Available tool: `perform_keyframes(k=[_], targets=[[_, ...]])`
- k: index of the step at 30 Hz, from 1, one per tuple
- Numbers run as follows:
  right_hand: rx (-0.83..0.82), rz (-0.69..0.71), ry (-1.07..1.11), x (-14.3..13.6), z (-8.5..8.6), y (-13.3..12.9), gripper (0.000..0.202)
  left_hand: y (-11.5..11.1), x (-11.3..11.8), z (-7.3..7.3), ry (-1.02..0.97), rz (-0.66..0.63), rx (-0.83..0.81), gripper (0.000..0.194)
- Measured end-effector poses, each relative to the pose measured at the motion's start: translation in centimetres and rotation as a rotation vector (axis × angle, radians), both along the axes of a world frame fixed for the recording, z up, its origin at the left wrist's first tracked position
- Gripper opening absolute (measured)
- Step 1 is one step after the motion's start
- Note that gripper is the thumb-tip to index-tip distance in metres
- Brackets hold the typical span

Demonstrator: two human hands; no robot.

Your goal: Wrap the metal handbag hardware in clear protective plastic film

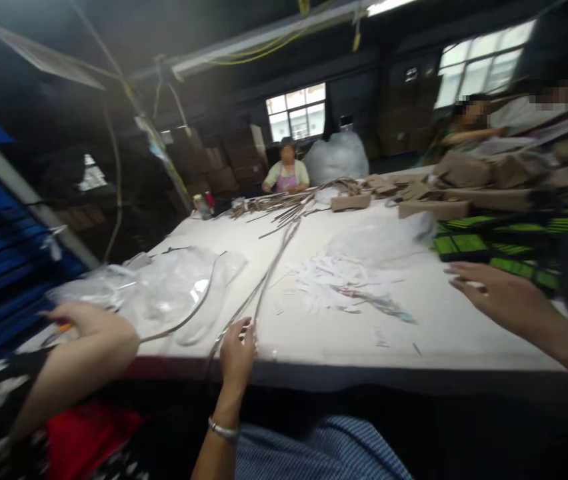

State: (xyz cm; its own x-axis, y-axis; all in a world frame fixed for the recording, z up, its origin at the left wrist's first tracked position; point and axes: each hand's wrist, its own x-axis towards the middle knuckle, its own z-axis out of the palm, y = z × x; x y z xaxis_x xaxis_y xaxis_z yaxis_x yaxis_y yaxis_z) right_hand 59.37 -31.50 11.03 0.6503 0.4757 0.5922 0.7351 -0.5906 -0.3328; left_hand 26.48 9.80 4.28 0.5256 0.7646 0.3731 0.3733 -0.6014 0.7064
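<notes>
My left hand [238, 353], with a silver bangle at its wrist, is closed around long narrow grey-brown strips [269, 273] at the table's front edge. They run away from me towards the far side of the table. My right hand [504, 300] is over the right side of the table, fingers stretched forward and slightly apart. A small white patch shows between its thumb and fingers; whether it is a thing or the table behind is unclear. Between my hands lies a loose pile of white paper slips [329, 280], with a few coloured threads or tags [379, 303] beside it.
At my left, a co-worker's arm [89, 340] reaches over the table [309, 337] near clear plastic bags [174, 287]. More strips [289, 207] lie at the far side, before a seated person [287, 175]. Cardboard pieces [434, 208] and black-and-green packs [494, 243] are piled at right.
</notes>
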Motion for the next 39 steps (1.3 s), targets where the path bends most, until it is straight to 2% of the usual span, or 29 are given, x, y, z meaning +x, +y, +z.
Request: perform_keyframes(k=[2, 3, 5, 9, 14, 16, 19, 24, 28, 30, 32, 35, 39], targets=[[-0.056, 0.098, 0.188, -2.2, -3.7, 3.3, 0.029, 1.0, -1.7, 0.0, 0.167, 0.078, 0.096, 0.027], [-0.048, 0.145, 0.263, -3.7, -5.0, 5.0, 0.026, 1.2, -2.2, 0.0, 0.242, 0.099, 0.122, 0.028], [-0.059, 0.291, 0.387, -7.0, -6.3, 8.7, 0.029, 1.0, -2.4, -0.1, 0.346, 0.101, 0.118, 0.031], [-0.078, 0.519, 0.516, -13.1, -5.9, 15.3, 0.029, 0.6, -0.8, -0.4, 0.397, 0.085, 0.006, 0.03], [-0.08, 0.698, 0.707, -17.1, -6.1, 20.2, 0.028, 2.5, 1.1, 0.1, 0.361, 0.035, -0.218, 0.009], [-0.06, 0.749, 0.873, -18.1, -6.7, 21.4, 0.031, 3.4, 1.0, 0.7, 0.321, -0.053, -0.359, 0.01], [0.01, 0.791, 1.047, -19.6, -7.6, 22.8, 0.035, 3.6, 0.4, 1.5, 0.205, -0.236, -0.594, 0.021], [0.11, 0.73, 1.009, -22.4, -7.5, 25.2, 0.043, 1.2, -0.8, 2.6, -0.036, -0.482, -0.855, 0.041], [0.171, 0.811, 1.116, -23.8, -6.8, 26.3, 0.051, -1.1, -1.1, 2.2, -0.233, -0.595, -1.064, 0.048], [0.188, 0.817, 1.241, -24.2, -6.9, 26.3, 0.05, -2.0, -1.1, 1.6, -0.313, -0.59, -1.156, 0.049], [0.171, 0.765, 1.328, -24.5, -7.2, 26.0, 0.048, -2.8, -1.0, 0.8, -0.355, -0.531, -1.209, 0.047], [0.138, 0.701, 1.342, -25.1, -7.9, 25.0, 0.044, -3.8, -1.1, -0.2, -0.395, -0.435, -1.265, 0.045], [0.142, 0.73, 1.387, -26.0, -9.3, 23.5, 0.043, -4.4, -1.3, -1.1, -0.382, -0.405, -1.293, 0.037]])
